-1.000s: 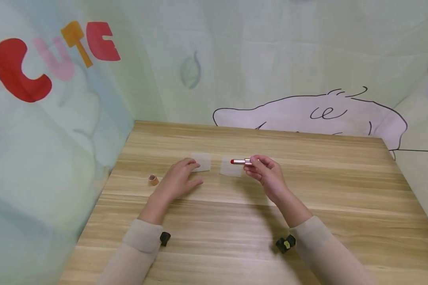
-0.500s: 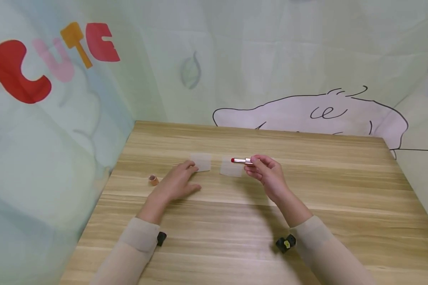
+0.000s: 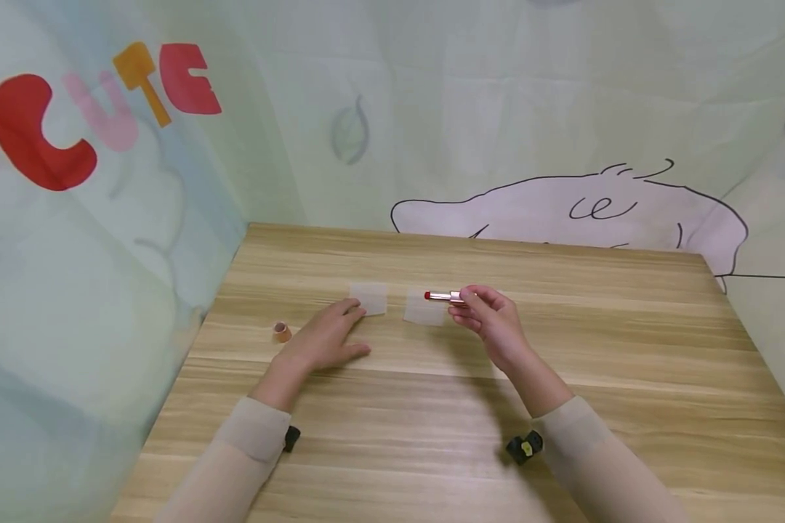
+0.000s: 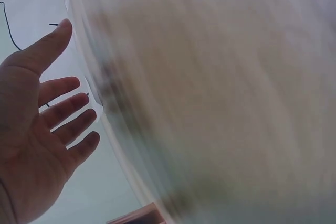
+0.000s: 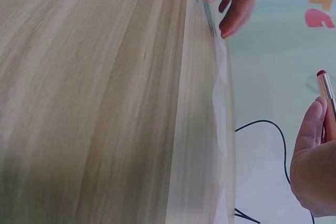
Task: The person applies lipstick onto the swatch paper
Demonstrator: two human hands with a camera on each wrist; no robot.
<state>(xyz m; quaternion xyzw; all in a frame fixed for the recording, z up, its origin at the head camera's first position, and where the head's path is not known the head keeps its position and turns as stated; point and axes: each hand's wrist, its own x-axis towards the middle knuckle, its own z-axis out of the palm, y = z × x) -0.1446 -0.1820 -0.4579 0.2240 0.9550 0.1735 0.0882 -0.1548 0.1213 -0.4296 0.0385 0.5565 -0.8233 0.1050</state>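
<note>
My right hand (image 3: pixel 493 323) pinches an uncapped lipstick (image 3: pixel 454 296) between thumb and fingers. Its red tip points left, overlapping the right-hand one of two thin white sheets (image 3: pixel 421 312) in the head view. The right wrist view shows the lipstick (image 5: pixel 325 85) from the side, red end up, gold-coloured base in the fingers. My left hand (image 3: pixel 327 338) has relaxed, spread fingers, with the fingertips right at the near left edge of the other white sheet (image 3: pixel 371 296). Nothing sits in its palm in the left wrist view, where the left hand (image 4: pixel 47 114) appears at the left.
A copper-coloured lipstick cap (image 3: pixel 281 332) stands on the wooden table (image 3: pixel 392 436) to the left of my left hand, hollow end up. Printed cloth walls (image 3: pixel 497 109) rise at the table's back and sides.
My left hand has drawn slightly back toward me and left, uncovering more of the left sheet, its thumb lower. The right hand and lipstick have stayed almost still.
</note>
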